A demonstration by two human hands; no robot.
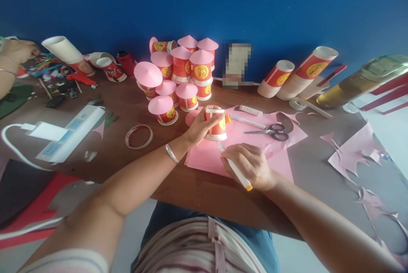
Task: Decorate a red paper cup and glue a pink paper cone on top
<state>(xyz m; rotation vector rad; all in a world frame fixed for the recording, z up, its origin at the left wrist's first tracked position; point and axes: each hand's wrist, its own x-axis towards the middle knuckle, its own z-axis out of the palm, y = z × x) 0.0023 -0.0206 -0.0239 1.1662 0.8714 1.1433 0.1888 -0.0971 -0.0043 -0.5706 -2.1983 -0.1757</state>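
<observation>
My left hand point(199, 126) grips a red paper cup point(217, 126) standing upside down on a sheet of pink paper point(210, 158). Beside it, my right hand point(251, 164) holds a white marker with an orange end point(234, 167), its tip touching the paper at the cup's rim. Just behind the cup stands a cluster of several red cups topped with pink paper cones point(180, 73).
Scissors point(270, 130), another marker point(247, 122) and a glue stick point(250, 110) lie on the pink paper. A tape ring point(138, 136) and a white power strip point(68, 135) are at left. Stacked cups point(298, 75) and a bottle point(360, 79) lie at right. Another person's hand point(15, 52) is at far left.
</observation>
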